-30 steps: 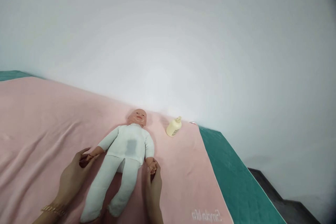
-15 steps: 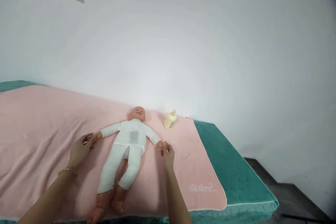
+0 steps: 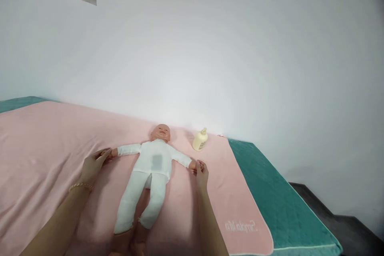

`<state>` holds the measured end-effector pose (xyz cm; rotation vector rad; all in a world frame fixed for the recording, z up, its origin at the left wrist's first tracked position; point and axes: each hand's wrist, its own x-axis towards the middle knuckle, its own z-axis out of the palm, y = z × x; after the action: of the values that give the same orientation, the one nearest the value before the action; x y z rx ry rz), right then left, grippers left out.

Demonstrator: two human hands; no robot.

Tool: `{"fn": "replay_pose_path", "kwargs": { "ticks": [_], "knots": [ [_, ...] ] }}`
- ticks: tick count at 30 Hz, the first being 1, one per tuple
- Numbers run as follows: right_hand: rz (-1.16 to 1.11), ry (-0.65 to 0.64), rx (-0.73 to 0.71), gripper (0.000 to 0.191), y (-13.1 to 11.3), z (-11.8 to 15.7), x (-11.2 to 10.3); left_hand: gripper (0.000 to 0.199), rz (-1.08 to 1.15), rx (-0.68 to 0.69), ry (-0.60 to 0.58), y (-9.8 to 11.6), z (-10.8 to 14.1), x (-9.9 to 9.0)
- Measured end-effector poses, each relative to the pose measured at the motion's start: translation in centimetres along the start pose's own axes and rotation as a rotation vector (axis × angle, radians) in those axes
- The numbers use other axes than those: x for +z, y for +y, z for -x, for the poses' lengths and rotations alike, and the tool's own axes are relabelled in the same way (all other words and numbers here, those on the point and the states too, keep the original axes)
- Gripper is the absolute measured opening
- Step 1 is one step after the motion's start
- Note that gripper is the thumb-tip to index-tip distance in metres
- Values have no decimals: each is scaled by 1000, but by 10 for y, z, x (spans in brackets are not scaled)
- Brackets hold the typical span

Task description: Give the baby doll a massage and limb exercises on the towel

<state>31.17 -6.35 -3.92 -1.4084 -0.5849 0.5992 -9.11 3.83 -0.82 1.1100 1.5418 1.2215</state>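
A baby doll [image 3: 154,160] with a white cloth body lies face up on a pink blanket [image 3: 177,212], its head toward the wall and its arms stretched out to both sides. A grey patch marks its chest. With fingers and thumb, my left hand [image 3: 92,165] pinches the doll's hand on the left. My right hand [image 3: 202,173] is closed on the doll's other hand, on the right. Beyond that arm stands a pale yellow pump bottle [image 3: 200,140]. The doll's feet are partly cut off by the lower picture edge.
Under the blanket is a green padded bed [image 3: 276,196], its right edge dropping toward a dark floor strip [image 3: 327,208]. A white wall [image 3: 228,56] rises behind. Folds run through the blanket on the left.
The doll's arms are drawn a little wider and straighter, with my hands farther apart on them. The whole view has shifted slightly, so things sit somewhat lower and farther right.
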Motion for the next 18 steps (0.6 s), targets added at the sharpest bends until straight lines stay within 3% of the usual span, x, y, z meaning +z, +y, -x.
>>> {"fn": "replay_pose_path", "kwargs": {
  "ticks": [5, 10, 18],
  "knots": [
    [92, 43, -3, 54, 1, 5, 2, 49, 14, -7, -50, -12, -9, -2],
    [134, 56, -13, 58, -2, 14, 3, 53, -44, -3, -37, -20, -13, -2],
    [184, -23, 34, 63, -7, 13, 4, 63, 11, -62, -40, -15, -10, -1]
  ]
}}
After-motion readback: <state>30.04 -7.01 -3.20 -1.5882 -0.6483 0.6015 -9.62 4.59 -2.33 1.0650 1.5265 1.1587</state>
